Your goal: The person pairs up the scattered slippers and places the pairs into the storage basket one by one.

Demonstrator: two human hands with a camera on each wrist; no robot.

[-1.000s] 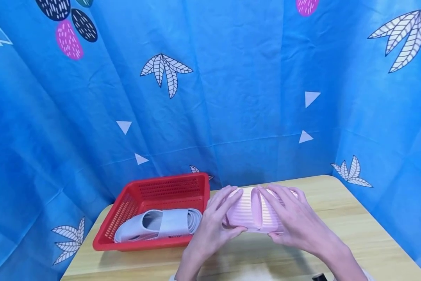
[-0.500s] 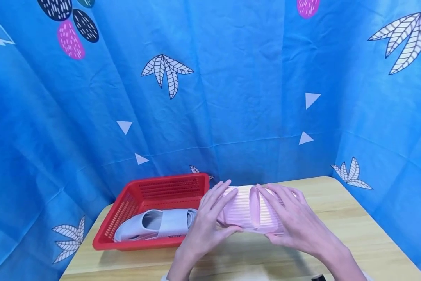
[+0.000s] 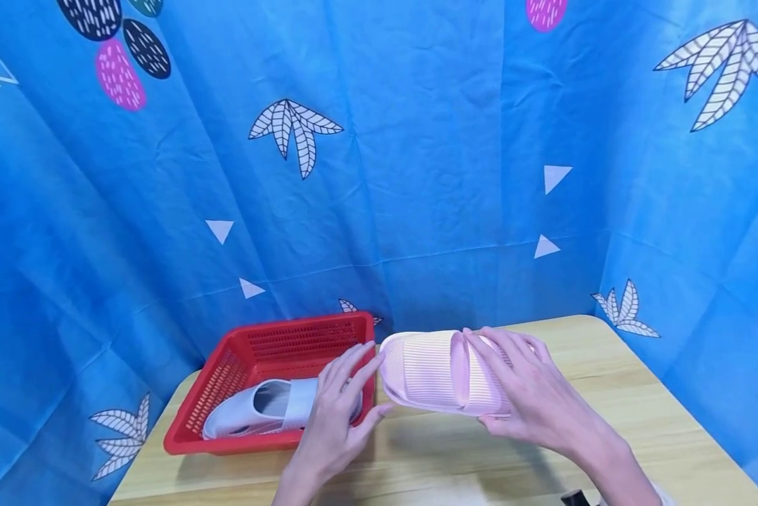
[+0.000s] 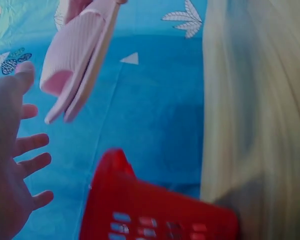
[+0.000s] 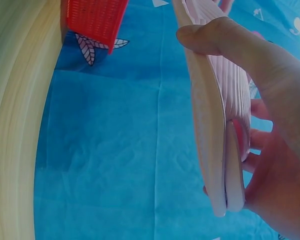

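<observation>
A pair of pink ribbed slide slippers [image 3: 428, 369], nested one in the other, is held up over the table by my right hand [image 3: 537, 393]. In the right wrist view the thumb presses the sole side [image 5: 202, 115] while the fingers curl round the strap. My left hand [image 3: 333, 422] is off the pair, fingers spread and holding nothing, just left of the slippers' free end. In the head view it overlaps the right part of a red plastic basket [image 3: 240, 445]. Grey slippers [image 3: 236, 413] lie inside, partly hidden by this hand.
The basket stands on the left part of a light wooden table [image 3: 619, 400]. Behind and to both sides hangs a blue patterned curtain [image 3: 442, 176]. A small black object [image 3: 574, 498] shows at the bottom edge, by the right forearm.
My left hand has let go of the pink slippers and moved left, toward the basket, uncovering their free end. My right hand keeps its grip, almost in the same place.
</observation>
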